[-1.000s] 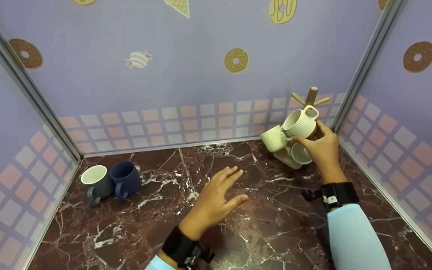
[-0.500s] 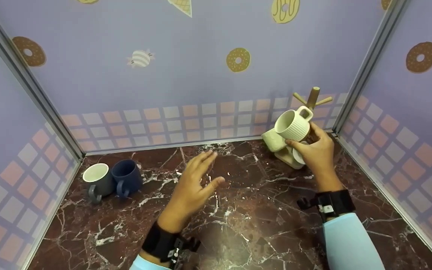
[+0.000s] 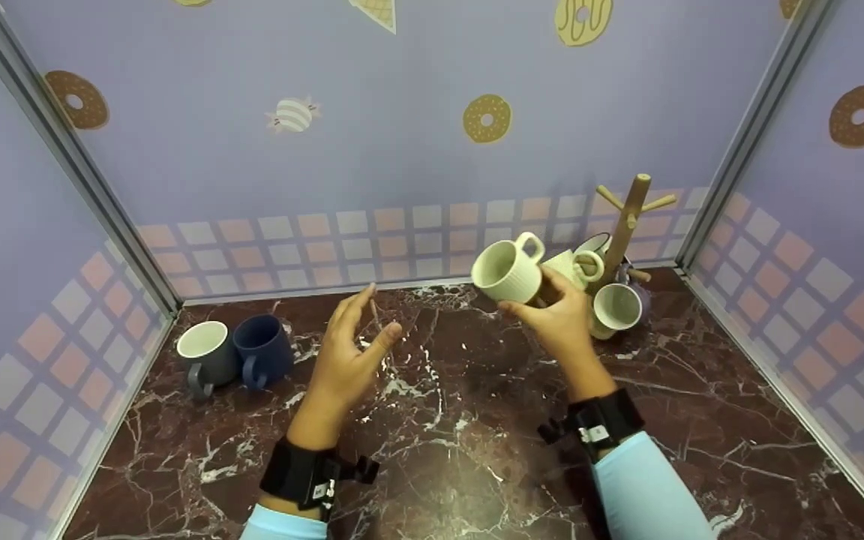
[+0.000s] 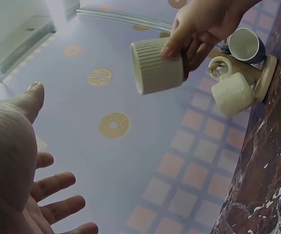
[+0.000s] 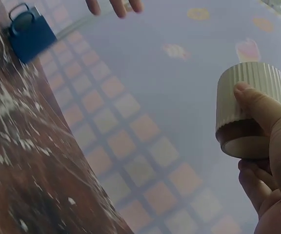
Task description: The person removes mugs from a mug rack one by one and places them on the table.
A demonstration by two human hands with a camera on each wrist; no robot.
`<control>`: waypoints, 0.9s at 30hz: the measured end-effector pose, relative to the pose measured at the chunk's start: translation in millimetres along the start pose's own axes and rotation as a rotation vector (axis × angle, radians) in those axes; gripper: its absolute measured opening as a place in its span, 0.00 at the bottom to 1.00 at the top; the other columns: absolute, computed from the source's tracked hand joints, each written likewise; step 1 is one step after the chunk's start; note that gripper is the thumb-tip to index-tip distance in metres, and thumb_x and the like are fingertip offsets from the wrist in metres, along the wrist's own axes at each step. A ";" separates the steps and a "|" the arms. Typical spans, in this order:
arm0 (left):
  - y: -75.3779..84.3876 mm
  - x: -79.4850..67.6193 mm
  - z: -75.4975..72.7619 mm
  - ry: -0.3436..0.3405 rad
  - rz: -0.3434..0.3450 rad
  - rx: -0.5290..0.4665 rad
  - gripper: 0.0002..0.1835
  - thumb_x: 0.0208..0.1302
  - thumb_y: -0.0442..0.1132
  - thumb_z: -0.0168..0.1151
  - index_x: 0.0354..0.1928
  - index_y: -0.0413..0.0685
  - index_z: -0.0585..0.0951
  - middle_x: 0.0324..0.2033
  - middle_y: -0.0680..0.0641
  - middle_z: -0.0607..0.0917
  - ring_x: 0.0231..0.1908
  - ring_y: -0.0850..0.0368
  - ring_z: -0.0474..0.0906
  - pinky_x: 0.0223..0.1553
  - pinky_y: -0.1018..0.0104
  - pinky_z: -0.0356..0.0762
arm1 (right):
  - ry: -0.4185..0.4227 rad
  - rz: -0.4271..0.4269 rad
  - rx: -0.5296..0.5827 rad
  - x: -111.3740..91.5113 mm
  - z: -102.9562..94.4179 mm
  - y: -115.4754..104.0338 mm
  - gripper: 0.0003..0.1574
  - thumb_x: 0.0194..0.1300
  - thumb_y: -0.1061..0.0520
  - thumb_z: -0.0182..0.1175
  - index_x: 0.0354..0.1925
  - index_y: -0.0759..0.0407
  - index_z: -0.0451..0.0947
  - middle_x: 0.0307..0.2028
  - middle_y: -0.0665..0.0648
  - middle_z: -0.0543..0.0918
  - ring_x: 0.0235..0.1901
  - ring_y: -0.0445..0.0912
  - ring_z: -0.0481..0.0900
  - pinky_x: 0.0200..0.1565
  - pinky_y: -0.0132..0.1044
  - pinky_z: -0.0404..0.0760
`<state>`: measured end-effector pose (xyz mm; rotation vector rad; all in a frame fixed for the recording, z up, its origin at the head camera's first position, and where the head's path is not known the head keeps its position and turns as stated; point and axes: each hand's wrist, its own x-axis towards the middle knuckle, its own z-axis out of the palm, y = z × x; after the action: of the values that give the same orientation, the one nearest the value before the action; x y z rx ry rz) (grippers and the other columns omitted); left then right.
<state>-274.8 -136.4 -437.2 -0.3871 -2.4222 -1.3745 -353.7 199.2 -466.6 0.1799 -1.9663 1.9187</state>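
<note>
My right hand (image 3: pixel 561 319) pinches a cream ribbed mug (image 3: pixel 516 283) low on its side, thumb in front and fingers behind. The mug is held in the air, its mouth tilted to the left and its handle up. In the right wrist view a brown band and pale base show at the bottom of the ribbed mug (image 5: pixel 250 105). My left hand (image 3: pixel 346 356) hovers over the table with fingers spread and thumb apart, holding nothing. Right of the held mug stands a wooden mug tree (image 3: pixel 631 225); a smooth cream mug (image 4: pixel 233 95) hangs on it.
On the mug tree also hang a purple mug (image 3: pixel 618 306) and a dark-rimmed mug (image 3: pixel 593 244), partly hidden. A grey mug (image 3: pixel 211 356) and a navy mug (image 3: pixel 263 349) stand upright side by side at the left. Patterned walls enclose the marbled table (image 3: pixel 432 465).
My right hand has carried the ribbed mug leftward, away from the mug tree, uncovering the mugs hanging there. My left hand has moved left and stays spread.
</note>
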 end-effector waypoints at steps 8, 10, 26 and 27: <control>5.2 1.8 14.4 0.096 -0.031 -0.056 0.41 0.71 0.52 0.81 0.80 0.45 0.78 0.75 0.41 0.84 0.78 0.37 0.78 0.80 0.40 0.79 | -0.061 -0.017 0.068 -20.5 47.6 -11.3 0.53 0.46 0.67 0.91 0.70 0.69 0.82 0.63 0.72 0.90 0.61 0.59 0.91 0.62 0.38 0.94; 6.2 1.6 17.3 0.096 -0.061 -0.075 0.42 0.70 0.52 0.82 0.80 0.45 0.78 0.74 0.41 0.85 0.77 0.38 0.79 0.79 0.41 0.81 | -0.083 -0.038 0.090 -26.7 57.5 -14.3 0.52 0.46 0.67 0.91 0.70 0.70 0.83 0.62 0.72 0.90 0.59 0.58 0.91 0.62 0.40 0.94; 35.1 -11.3 43.4 0.200 -0.232 -0.392 0.47 0.63 0.45 0.88 0.80 0.39 0.75 0.74 0.34 0.84 0.74 0.38 0.82 0.77 0.44 0.83 | -0.196 -0.037 0.187 -74.4 109.9 -19.9 0.48 0.55 0.69 0.84 0.71 0.75 0.77 0.66 0.75 0.87 0.68 0.64 0.88 0.68 0.40 0.90; 36.3 -12.2 44.9 0.220 -0.237 -0.398 0.48 0.62 0.45 0.89 0.80 0.39 0.75 0.74 0.34 0.84 0.74 0.38 0.82 0.77 0.44 0.83 | -0.198 -0.036 0.192 -75.7 111.4 -19.4 0.48 0.56 0.69 0.84 0.71 0.75 0.77 0.67 0.75 0.87 0.69 0.64 0.88 0.69 0.40 0.90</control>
<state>-256.2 -80.5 -435.7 -0.0323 -2.0623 -1.8996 -297.8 75.4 -474.5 0.4717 -1.8795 2.1364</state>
